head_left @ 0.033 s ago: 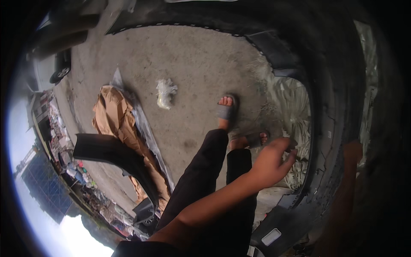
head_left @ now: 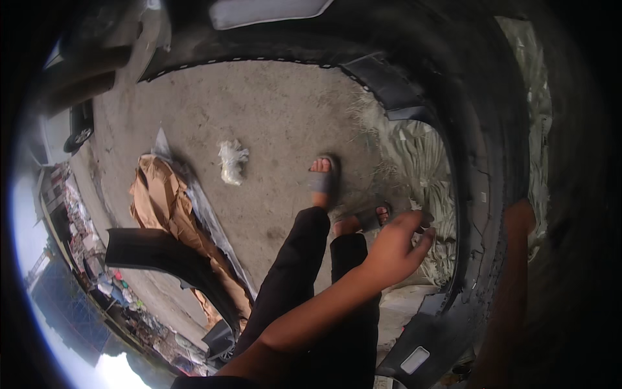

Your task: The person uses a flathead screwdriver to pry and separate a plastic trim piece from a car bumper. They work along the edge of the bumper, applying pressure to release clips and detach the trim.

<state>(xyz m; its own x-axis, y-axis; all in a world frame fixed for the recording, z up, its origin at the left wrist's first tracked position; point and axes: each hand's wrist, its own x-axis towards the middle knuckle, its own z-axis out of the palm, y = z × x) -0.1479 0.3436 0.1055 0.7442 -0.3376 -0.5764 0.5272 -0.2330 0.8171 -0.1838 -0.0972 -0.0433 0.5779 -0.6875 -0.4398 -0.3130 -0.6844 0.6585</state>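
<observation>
A large black car bumper (head_left: 476,168) curves around the right side and the top of the view. At its outer right edge my right hand (head_left: 520,217) is closed on the rim, partly lost in shadow. My left hand (head_left: 398,249) hovers inside the curve, apart from the bumper. Its thumb and fingers are bent toward each other, with a small dark piece (head_left: 426,219) at the fingertips, too blurred to name.
Pale woven sacking (head_left: 421,162) lies under the bumper. On the concrete floor (head_left: 272,110) are crumpled clear plastic (head_left: 233,162), brown paper (head_left: 162,198) and a black curved panel (head_left: 152,249). My sandalled feet (head_left: 322,178) stand inside the curve. A parked car (head_left: 71,129) is at far left.
The view has shifted, so the floor and my feet sit lower and farther left. More of the bumper's upper part shows. Both hands keep about the same pose.
</observation>
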